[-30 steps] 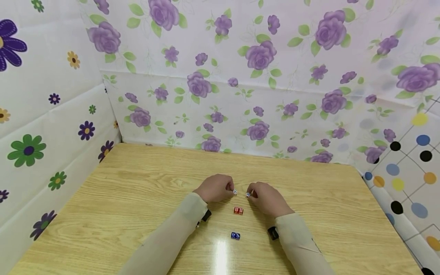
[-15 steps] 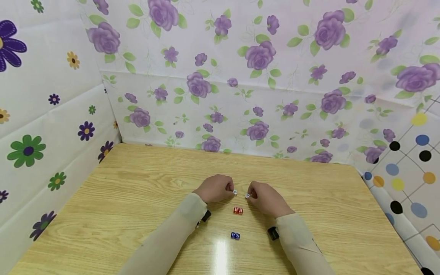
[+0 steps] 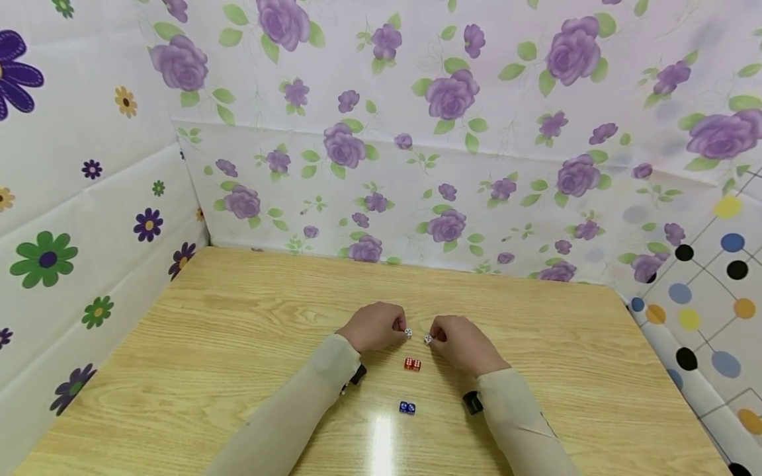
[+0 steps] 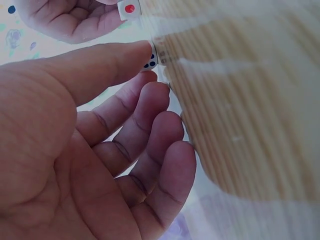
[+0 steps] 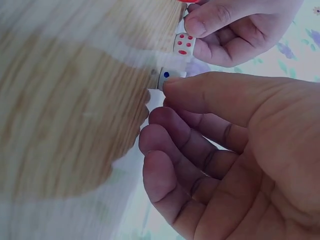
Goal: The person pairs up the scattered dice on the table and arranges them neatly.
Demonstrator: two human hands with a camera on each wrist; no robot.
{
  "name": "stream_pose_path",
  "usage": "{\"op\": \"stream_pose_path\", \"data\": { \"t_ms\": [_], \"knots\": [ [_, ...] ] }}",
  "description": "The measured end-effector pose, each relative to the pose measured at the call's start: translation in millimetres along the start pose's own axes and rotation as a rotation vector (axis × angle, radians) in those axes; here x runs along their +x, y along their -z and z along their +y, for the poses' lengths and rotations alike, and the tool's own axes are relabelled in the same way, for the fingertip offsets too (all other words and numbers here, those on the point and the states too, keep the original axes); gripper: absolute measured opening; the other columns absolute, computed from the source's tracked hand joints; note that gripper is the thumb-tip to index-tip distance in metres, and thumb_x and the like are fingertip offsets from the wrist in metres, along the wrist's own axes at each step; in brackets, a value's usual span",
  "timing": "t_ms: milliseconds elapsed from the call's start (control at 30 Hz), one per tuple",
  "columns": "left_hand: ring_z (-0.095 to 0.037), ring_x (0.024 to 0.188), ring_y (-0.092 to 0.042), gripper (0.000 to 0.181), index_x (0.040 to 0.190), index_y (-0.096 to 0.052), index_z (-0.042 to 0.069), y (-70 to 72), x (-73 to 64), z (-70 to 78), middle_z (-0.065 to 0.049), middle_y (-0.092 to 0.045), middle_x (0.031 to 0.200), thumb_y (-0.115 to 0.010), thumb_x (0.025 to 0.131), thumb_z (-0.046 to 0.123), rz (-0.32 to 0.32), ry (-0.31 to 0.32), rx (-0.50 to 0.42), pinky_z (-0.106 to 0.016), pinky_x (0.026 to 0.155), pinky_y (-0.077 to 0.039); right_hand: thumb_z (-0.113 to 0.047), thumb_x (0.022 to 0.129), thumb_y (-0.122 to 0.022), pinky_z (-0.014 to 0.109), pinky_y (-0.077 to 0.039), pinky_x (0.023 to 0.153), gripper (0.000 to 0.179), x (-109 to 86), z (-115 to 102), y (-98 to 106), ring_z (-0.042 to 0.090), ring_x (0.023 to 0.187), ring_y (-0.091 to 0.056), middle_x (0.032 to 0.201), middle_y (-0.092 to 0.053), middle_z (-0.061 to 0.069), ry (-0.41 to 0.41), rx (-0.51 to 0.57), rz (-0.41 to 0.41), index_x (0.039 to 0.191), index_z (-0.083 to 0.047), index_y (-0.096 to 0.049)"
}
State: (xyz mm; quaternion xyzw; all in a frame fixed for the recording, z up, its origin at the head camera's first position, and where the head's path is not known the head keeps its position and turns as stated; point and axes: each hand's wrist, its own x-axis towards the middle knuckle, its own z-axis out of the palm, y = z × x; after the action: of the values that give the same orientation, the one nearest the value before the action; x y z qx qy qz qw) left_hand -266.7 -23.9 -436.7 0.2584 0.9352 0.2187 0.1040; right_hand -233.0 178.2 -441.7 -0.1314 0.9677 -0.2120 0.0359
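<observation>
Near the middle of the table, my left hand (image 3: 375,326) pinches a white die (image 4: 150,61) between thumb and index finger; its other fingers are loosely bent. Across a small gap, my right hand (image 3: 463,342) pinches a second white die (image 5: 167,79) the same way, a single blue pip showing in the right wrist view. Both dice are right at the tabletop, and fingertips partly cover them. Closer to me sits a pair of red dice (image 3: 413,364) side by side, between the two hands. Still nearer, a pair of blue dice (image 3: 407,408) lies between the forearms.
The wood-grain table (image 3: 268,291) carries a bright light reflection at its front. A rose-patterned cloth (image 3: 393,192) hangs behind it. Flower-printed cloth (image 3: 113,218) covers the left side, dotted cloth (image 3: 708,317) the right. Black straps (image 3: 473,402) are on the wrists.
The white die in my right hand has turned and shifted slightly left and toward me. The left hand's die has turned a little. Red and blue dice stay put.
</observation>
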Motion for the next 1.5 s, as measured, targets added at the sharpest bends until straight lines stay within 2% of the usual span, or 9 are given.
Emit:
{"op": "stream_pose_path", "data": {
  "t_ms": [267,800,1067,1300,1500],
  "knots": [
    [-0.008,0.066,-0.053,0.013,0.087,-0.059,0.022,1.0,1.7,1.6,0.011,-0.057,0.076,-0.067,0.088,0.032,-0.008,-0.017,-0.001,-0.028,0.064,-0.044,-0.022,0.086,-0.071,0.03,-0.042,0.063,0.009,2.9,0,1,0.01,0.065,-0.05,0.071,-0.055,-0.008,0.007,0.001,-0.013,0.086,-0.018,-0.063],
    [-0.008,0.066,-0.054,0.011,0.092,-0.061,0.022,-3.6,6.6,3.0,0.012,-0.058,0.076,-0.066,0.089,0.031,-0.007,-0.037,-0.025,-0.028,0.063,-0.044,-0.019,0.087,-0.069,0.031,-0.042,0.062,0.006,9.4,0,2,0.012,0.064,-0.05,0.071,-0.055,-0.006,0.001,-0.016,0.007,0.086,-0.016,-0.064],
    [-0.009,0.062,-0.053,0.01,0.095,-0.062,0.02,-0.7,7.7,1.6,0.009,-0.059,0.075,-0.066,0.09,0.027,0.003,-0.044,-0.049,-0.028,0.061,-0.044,-0.019,0.087,-0.069,0.031,-0.042,0.061,0.008,17.8,-4,1,0.013,0.064,-0.049,0.072,-0.055,-0.005,-0.007,-0.025,0.004,0.086,-0.015,-0.063],
    [-0.008,0.065,-0.054,0.009,0.094,-0.065,0.019,-1.6,11.0,0.8,0.011,-0.058,0.076,-0.068,0.088,0.025,0.021,-0.048,-0.013,-0.027,0.063,-0.045,-0.018,0.086,-0.07,0.03,-0.041,0.06,0.009,19.4,-7,0,0.013,0.063,-0.049,0.071,-0.054,-0.004,-0.007,-0.019,0.01,0.085,-0.014,-0.062],
    [-0.008,0.066,-0.055,0.008,0.095,-0.065,0.018,-1.0,13.1,2.3,0.01,-0.059,0.077,-0.068,0.088,0.023,0.009,-0.047,-0.01,-0.027,0.064,-0.045,-0.017,0.086,-0.07,0.03,-0.041,0.06,0.009,21.2,-9,-2,0.012,0.062,-0.049,0.07,-0.055,-0.005,0.01,-0.01,0.014,0.084,-0.014,-0.062]
  ]
}}
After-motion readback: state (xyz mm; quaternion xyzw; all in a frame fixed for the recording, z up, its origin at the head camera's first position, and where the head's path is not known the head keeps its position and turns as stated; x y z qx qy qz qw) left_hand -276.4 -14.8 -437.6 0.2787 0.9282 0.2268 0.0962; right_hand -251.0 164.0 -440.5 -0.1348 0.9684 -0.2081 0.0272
